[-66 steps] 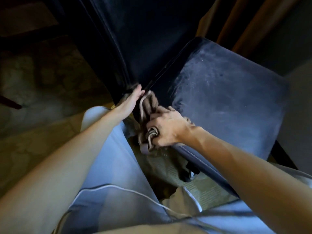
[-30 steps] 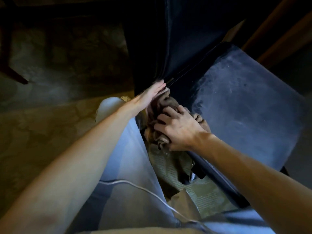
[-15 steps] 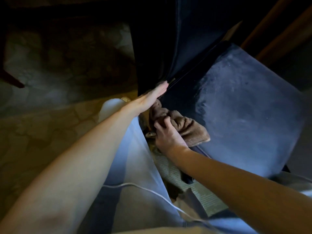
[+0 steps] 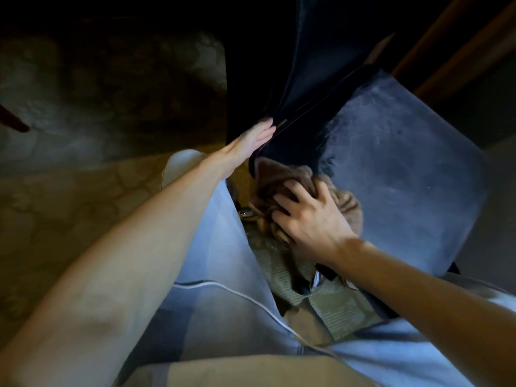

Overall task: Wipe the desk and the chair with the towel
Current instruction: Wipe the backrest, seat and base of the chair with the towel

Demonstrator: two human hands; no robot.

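The right hand (image 4: 310, 219) has climbed from the seat edge onto the chair seat (image 4: 405, 169) — it now grips the bunched towel (image 4: 350, 205) from above, fingers spread.

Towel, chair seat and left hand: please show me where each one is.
towel (image 4: 282, 175): head view, on its bunched brown fold.
chair seat (image 4: 405, 169): head view, middle of the blue cushion.
left hand (image 4: 251, 141): head view, middle of the hand.
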